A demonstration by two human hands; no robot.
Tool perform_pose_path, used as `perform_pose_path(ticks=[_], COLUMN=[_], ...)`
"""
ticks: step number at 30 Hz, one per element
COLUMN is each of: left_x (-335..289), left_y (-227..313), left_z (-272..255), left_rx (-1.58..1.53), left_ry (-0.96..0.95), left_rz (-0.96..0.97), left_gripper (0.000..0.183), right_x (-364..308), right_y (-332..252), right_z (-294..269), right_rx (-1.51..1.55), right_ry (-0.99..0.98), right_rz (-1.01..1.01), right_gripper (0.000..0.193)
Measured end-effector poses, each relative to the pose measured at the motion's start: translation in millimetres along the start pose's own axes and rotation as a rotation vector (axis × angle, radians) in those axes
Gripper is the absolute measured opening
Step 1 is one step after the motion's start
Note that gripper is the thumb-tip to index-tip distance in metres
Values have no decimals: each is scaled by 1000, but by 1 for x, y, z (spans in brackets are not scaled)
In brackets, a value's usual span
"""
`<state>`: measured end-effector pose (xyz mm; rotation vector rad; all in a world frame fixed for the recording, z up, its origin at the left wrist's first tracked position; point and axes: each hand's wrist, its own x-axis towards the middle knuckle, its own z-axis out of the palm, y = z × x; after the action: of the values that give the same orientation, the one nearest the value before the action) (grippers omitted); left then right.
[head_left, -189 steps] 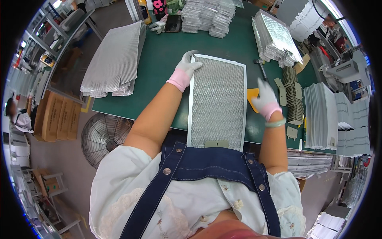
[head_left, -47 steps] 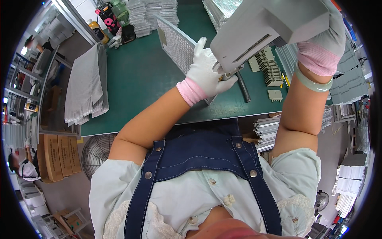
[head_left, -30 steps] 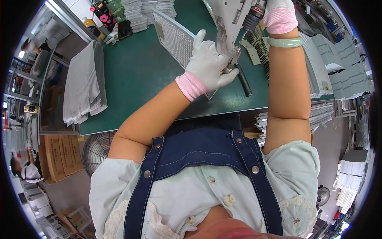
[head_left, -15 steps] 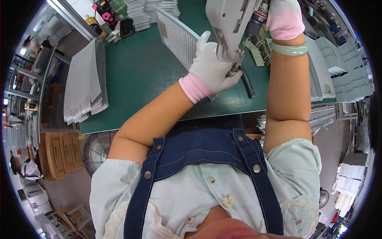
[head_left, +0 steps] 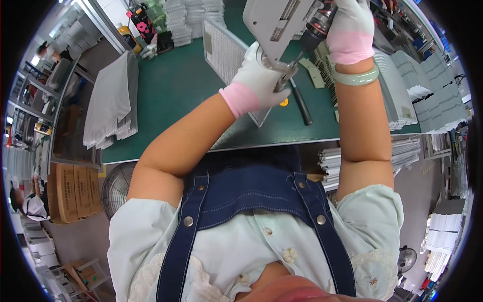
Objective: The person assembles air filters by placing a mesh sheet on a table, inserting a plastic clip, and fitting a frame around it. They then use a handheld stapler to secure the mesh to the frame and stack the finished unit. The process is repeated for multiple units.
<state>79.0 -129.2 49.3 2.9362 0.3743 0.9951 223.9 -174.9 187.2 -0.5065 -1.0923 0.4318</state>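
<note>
My left hand (head_left: pixel 259 75), in a white glove with a pink cuff, is closed around the edge of a framed silver mesh panel (head_left: pixel 221 50) tilted over the bench. Part of the panel is hidden behind this hand. Up at the right, my right hand (head_left: pixel 354 22), gloved alike, grips a power drill (head_left: pixel 318 25); its body is mostly out of view. The drill's bit slants down toward a small metal piece beside my left fingers; contact is unclear. A light grey housing (head_left: pixel 274 25) covers part of the work. Nearby lies a black-handled tool (head_left: pixel 302 103).
Pale flat plates (head_left: pixel 313 73) and a row of metal strips (head_left: pixel 324 53) lie on the green bench (head_left: pixel 168 100). Stacked mesh panels (head_left: pixel 110 95) stand at the left, more stacks (head_left: pixel 395 95) at the right. Bottles (head_left: pixel 130 38) are at the back left; a floor fan (head_left: pixel 118 189) stands below.
Both hands and the drill have shifted slightly left in the picture. The drill bit now slants more, and an orange round spot shows beside my left thumb.
</note>
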Motion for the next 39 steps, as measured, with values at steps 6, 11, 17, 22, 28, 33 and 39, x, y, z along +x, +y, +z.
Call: perform_pose_path(ticks=[6, 11, 17, 22, 28, 33, 39], left_x=[-9, -76, -152, -91, -2, -40, -70], left_y=[58, 6, -167, -165, -23, 69, 102], left_z=[-28, 48, 33, -56, -125, -112, -86], left_rx=[325, -51, 436, 127, 344, -137, -240], left_ry=[-749, -428, -536, -700, -150, -446, -361], left_rz=[98, 24, -959, -888, -403, 20, -11], left_gripper=[29, 43, 58, 81, 56, 22, 17], right_x=[7, -4, -22, -24, -21, -28, -48], right_y=[-56, -68, -82, -87, -64, -64, -42], right_z=[-19, -18, -17, -58, -107, -136, -88], right_rx=[-246, -421, -210, -537, -654, -841, -546], right_ry=[211, 158, 169, 92, 226, 313, 171], right_rz=[28, -80, -85, -100, -48, -102, -71], right_gripper=[14, 18, 18, 29, 28, 26, 15])
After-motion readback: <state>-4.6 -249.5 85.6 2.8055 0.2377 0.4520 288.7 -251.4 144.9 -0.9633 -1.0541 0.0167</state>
